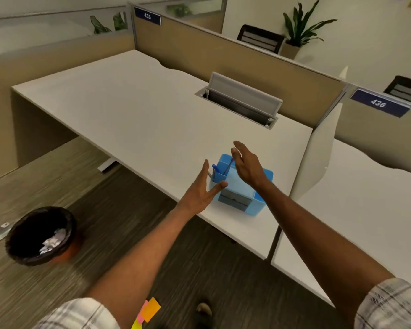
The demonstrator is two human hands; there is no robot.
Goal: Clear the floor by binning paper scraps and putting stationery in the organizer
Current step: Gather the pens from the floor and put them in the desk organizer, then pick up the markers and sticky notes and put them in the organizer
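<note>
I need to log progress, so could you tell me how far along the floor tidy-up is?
Done: paper scraps lie in the bin, and pens stand in the blue organizer. In hand: nothing; the left hand and right hand are open beside the organizer. Left: coloured sticky notes on the floor.

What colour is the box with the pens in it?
Light blue; the organizer shows in the head view, on the desk.

Light-blue organizer (241,186) on white desk (138,110) — black bin (39,236), plaid sleeves (394,305).
</note>
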